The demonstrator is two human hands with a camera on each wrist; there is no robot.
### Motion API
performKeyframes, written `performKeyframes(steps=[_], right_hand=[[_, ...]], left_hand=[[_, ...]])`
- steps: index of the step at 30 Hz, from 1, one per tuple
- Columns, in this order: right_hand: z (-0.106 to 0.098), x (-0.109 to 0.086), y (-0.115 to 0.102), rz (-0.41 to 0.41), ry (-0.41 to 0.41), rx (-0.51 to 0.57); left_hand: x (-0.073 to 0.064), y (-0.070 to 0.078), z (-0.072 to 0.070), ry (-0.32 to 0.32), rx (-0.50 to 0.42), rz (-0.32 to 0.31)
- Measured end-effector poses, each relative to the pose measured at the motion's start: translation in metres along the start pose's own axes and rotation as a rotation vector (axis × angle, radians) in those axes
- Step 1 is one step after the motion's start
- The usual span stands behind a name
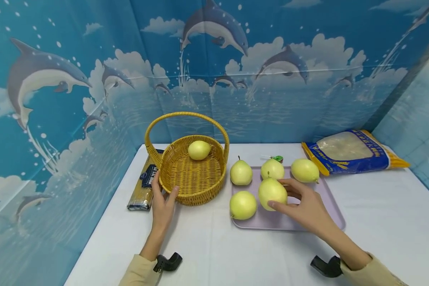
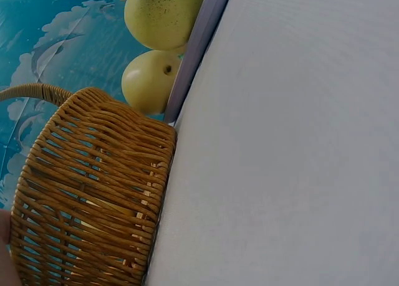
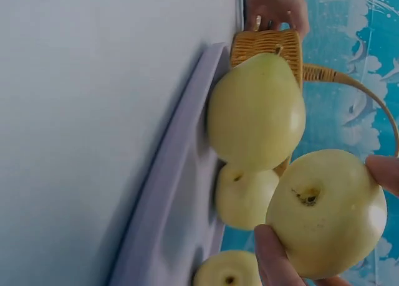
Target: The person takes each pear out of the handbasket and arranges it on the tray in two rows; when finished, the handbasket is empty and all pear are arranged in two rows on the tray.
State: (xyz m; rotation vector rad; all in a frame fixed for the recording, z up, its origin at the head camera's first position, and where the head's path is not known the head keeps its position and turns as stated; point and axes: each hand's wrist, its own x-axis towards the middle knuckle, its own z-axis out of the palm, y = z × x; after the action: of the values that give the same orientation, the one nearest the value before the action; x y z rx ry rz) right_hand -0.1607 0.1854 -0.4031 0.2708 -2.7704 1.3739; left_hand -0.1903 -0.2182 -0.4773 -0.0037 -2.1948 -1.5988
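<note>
My right hand (image 1: 305, 204) pinches a yellow-green pear (image 1: 273, 194) between thumb and fingers, over the lilac tray (image 1: 318, 218). The right wrist view shows the dimpled end of this held pear (image 3: 327, 214). Several other pears sit on the tray, among them a front-left pear (image 1: 243, 205) and one by the back-right corner (image 1: 305, 171). My left hand (image 1: 162, 206) grips the near-left rim of a wicker basket (image 1: 200, 198) with a tall arched handle. Inside, toward the back, lies a single pear (image 1: 199, 150).
A pack of noodles in clear and dark wrapping (image 1: 143, 186) lies left of the basket, partly behind it. Behind the tray's right side rests a blue-and-yellow bag (image 1: 354, 153). A small green item (image 1: 277, 158) lies behind the tray. A dolphin-print curtain (image 1: 214, 99) borders the white table.
</note>
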Motion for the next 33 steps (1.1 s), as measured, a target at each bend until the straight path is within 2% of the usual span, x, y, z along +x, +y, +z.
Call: performKeyframes(steps=[8, 14, 23, 33], right_hand=[[-0.001, -0.009, 0.018, 0.069, -0.02, -0.134], [0.0, -0.014, 0.029, 0.054, 0.01, -0.212], [0.006, -0.024, 0.033, 0.036, 0.048, -0.247], [0.008, -0.025, 0.036, 0.071, 0.098, -0.246]], left_hand=[[0.003, 0.0, 0.003, 0.012, 0.002, 0.015], [0.003, 0.0, 0.004, 0.009, -0.002, 0.008], [0.0, -0.001, 0.002, 0.008, 0.008, 0.007], [0.0, 0.001, 0.002, -0.001, 0.012, 0.02]])
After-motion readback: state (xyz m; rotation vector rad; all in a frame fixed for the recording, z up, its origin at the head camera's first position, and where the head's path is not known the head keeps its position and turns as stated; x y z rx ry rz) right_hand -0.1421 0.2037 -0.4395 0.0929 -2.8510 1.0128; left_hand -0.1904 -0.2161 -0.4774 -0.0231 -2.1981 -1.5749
